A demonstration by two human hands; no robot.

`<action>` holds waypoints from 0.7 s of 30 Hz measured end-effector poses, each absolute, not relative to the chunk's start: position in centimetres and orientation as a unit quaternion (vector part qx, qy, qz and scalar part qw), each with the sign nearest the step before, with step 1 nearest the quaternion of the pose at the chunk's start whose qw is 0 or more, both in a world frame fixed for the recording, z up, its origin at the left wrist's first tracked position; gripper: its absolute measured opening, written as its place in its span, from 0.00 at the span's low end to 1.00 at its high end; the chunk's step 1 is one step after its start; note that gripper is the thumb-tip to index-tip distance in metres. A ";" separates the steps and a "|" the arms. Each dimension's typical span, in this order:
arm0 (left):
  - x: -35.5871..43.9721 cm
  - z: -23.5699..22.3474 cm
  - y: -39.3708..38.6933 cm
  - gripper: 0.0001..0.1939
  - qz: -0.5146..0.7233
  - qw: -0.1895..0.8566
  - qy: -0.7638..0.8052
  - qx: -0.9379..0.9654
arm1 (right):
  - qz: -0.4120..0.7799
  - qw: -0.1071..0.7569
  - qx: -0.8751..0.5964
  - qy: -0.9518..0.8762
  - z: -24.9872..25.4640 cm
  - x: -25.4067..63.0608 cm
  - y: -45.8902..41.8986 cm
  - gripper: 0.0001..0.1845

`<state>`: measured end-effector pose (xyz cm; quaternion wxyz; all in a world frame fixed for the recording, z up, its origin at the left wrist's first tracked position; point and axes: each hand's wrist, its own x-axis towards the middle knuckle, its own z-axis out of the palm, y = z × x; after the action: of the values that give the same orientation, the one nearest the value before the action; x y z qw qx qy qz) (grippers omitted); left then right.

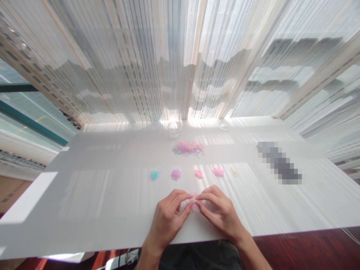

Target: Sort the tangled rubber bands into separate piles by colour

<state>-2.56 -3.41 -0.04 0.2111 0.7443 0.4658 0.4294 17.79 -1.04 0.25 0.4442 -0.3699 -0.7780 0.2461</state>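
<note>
My left hand (170, 213) and my right hand (219, 212) meet close to the table's front edge, each with thumb and forefinger pinched together. Between and under the fingertips lies a small pile of pale pink elastic bands (194, 207), partly hidden by my fingers. The exact bands in each pinch are too small to make out. Beyond my hands, small heaps of thin bands form a row: teal (154, 175), purple (176, 174), coral pink (198, 173), bright pink (218, 171) and a few yellow ones (234, 171). Farther back sits a larger mixed heap of bands (188, 148).
The white table (84, 202) carries stripes of sunlight. Two clear round dishes (174, 129) stand along its back edge by sheer curtains (174, 56). A blurred-out dark object (279, 163) lies at the right. Below the front edge is a power strip (120, 260).
</note>
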 end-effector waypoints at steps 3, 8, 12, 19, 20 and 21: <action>-2.6 -0.3 -3.4 0.07 0.429 0.218 0.455 0.749 | 0.248 0.441 -0.371 -0.779 0.1 17.8 -1.0 0.05; -2.7 -0.5 -3.5 0.05 0.427 0.223 0.461 0.745 | 0.263 0.434 -0.370 -0.778 0.1 17.8 -1.1 0.04; -2.6 -0.5 -3.6 0.06 0.431 0.222 0.461 0.744 | 0.260 0.436 -0.373 -0.777 0.2 17.8 -1.1 0.05; -2.6 -0.3 -3.6 0.05 0.428 0.219 0.456 0.749 | 0.268 0.444 -0.366 -0.773 0.1 17.8 -1.2 0.07; -2.6 -0.3 -3.6 0.05 0.429 0.218 0.456 0.749 | 0.269 0.444 -0.365 -0.773 0.1 17.8 -1.2 0.07; -2.5 -0.3 -3.6 0.05 0.430 0.218 0.455 0.748 | 0.270 0.444 -0.364 -0.773 0.0 17.8 -1.2 0.07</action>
<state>-2.54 -3.57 -0.27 0.2176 0.7484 0.4553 0.4303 17.81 -1.17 0.05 0.4436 -0.3643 -0.7730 0.2703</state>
